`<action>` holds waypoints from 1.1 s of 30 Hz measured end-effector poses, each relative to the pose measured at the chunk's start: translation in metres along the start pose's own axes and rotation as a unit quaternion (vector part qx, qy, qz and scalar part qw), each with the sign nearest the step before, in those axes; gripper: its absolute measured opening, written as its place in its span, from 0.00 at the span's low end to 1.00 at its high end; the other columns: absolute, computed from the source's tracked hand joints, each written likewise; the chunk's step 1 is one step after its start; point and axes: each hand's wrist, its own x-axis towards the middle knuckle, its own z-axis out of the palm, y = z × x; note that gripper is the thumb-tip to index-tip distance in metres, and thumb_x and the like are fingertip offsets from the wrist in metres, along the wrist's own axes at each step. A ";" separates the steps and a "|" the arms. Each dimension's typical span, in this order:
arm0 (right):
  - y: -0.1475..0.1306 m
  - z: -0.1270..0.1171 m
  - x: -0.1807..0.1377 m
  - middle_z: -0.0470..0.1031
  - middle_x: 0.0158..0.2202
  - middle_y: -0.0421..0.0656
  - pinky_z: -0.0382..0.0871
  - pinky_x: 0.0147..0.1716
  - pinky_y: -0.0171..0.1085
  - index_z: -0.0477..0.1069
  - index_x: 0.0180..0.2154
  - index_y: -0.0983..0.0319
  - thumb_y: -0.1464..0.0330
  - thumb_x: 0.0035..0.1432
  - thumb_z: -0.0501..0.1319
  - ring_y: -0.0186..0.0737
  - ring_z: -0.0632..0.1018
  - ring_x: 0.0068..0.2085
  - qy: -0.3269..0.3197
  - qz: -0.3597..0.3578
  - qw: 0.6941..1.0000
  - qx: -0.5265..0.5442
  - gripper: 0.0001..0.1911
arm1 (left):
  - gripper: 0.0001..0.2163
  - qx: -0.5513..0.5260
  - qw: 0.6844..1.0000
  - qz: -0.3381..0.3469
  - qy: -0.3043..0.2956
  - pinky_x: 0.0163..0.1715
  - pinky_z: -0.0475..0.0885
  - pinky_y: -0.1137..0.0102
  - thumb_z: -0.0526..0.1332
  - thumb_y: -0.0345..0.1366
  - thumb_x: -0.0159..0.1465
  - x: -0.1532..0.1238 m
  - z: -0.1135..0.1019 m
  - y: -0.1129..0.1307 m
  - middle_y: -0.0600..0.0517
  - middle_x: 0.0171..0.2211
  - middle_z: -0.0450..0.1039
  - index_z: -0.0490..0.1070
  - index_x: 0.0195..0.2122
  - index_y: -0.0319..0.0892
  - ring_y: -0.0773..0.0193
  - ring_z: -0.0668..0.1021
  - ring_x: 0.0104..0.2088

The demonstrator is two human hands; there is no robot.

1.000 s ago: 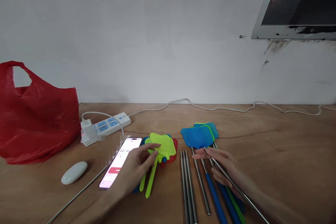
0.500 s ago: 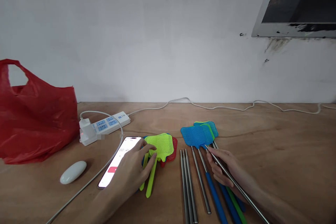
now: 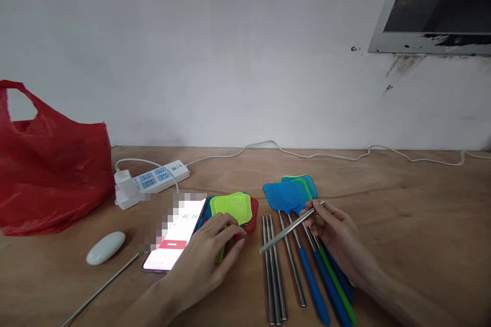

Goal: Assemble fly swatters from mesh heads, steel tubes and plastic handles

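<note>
The right hand [image 3: 333,225] is pinching a silver metal rod [image 3: 286,231] near one end, and the rod is slanting leftward above three metal rods [image 3: 273,276] lying side by side on the table [image 3: 422,240]. The left hand [image 3: 213,248] is bending loosely spread fingers over a yellow-green fly swatter head [image 3: 232,206], though whether it is gripping anything is staying hidden. A red fly swatter head [image 3: 253,214] is peeking out beneath, and a lit phone [image 3: 172,242] is lying just beside the left hand.
</note>
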 end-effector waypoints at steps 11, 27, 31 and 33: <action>0.005 -0.007 0.013 0.70 0.21 0.36 0.60 0.15 0.28 0.76 0.29 0.63 0.52 0.46 0.74 0.28 0.67 0.18 0.001 -0.001 0.996 -0.086 0.21 | 0.07 -0.018 0.995 0.047 -0.089 0.43 0.69 0.63 0.54 0.29 0.70 -0.001 0.002 0.008 0.49 0.40 0.73 0.71 0.40 0.43 0.58 0.74 0.41; 0.020 -0.015 0.011 0.78 0.29 0.42 0.69 0.23 0.38 0.77 0.41 0.60 0.62 0.63 0.57 0.37 0.72 0.24 -0.078 -0.227 0.850 -0.468 0.12 | 0.11 -0.025 0.982 0.065 -0.175 0.56 0.68 0.61 0.57 0.30 0.67 -0.002 0.003 0.019 0.51 0.51 0.73 0.71 0.49 0.46 0.56 0.74 0.51; 0.015 -0.016 0.008 0.80 0.37 0.45 0.74 0.37 0.43 0.78 0.41 0.59 0.70 0.63 0.57 0.44 0.78 0.37 -0.146 -0.310 0.752 -0.564 0.11 | 0.13 -0.019 0.983 0.063 -0.174 0.58 0.68 0.59 0.58 0.30 0.67 -0.002 0.003 0.019 0.50 0.53 0.74 0.71 0.51 0.46 0.55 0.74 0.54; 0.013 -0.014 0.004 0.80 0.48 0.47 0.72 0.49 0.50 0.77 0.48 0.57 0.73 0.64 0.56 0.49 0.77 0.50 -0.191 -0.333 0.718 -0.581 0.15 | 0.13 -0.016 0.983 0.063 -0.171 0.58 0.68 0.59 0.58 0.30 0.67 -0.003 0.004 0.019 0.49 0.53 0.74 0.71 0.52 0.45 0.55 0.75 0.54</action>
